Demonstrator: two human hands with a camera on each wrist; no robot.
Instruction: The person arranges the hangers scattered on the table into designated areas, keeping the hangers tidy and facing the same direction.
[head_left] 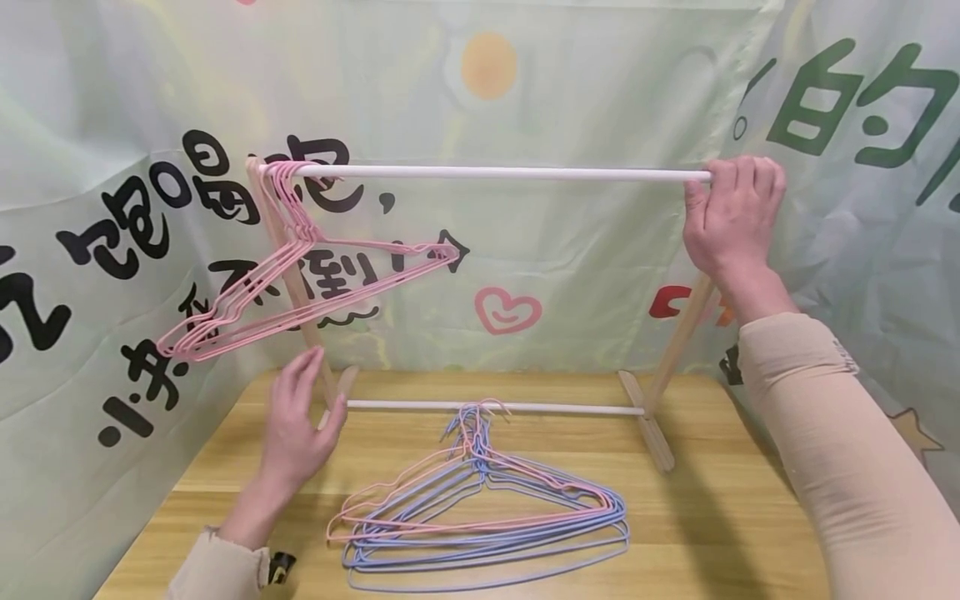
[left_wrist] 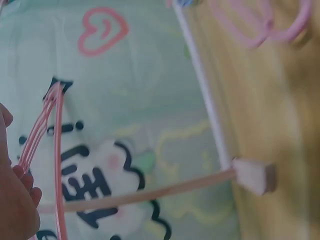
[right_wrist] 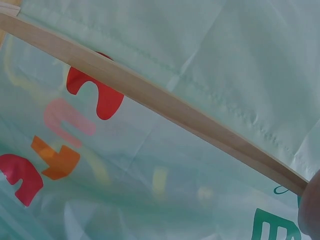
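Note:
My right hand (head_left: 738,212) grips the right end of the clothes rack's white top rail (head_left: 510,173), where it meets the wooden post (head_left: 678,346); the joint is hidden under the fingers. At the rail's left end several pink clothes hangers (head_left: 298,229) hang bunched together by their hooks. Below them my left hand (head_left: 300,425) is raised in front of the left post, fingers extended and holding nothing. In the left wrist view that hand (left_wrist: 20,205) appears at the edge, beside the hangers (left_wrist: 59,150). Only a bit of the right hand (right_wrist: 311,207) shows in the right wrist view.
On the wooden table (head_left: 720,517) lies a pile of blue hangers (head_left: 611,500), with pink ones (head_left: 420,528) among them. The rack's lower rail (head_left: 562,408) and wooden feet (head_left: 656,442) stand behind the pile. A printed cloth (head_left: 585,108) hangs behind the rack.

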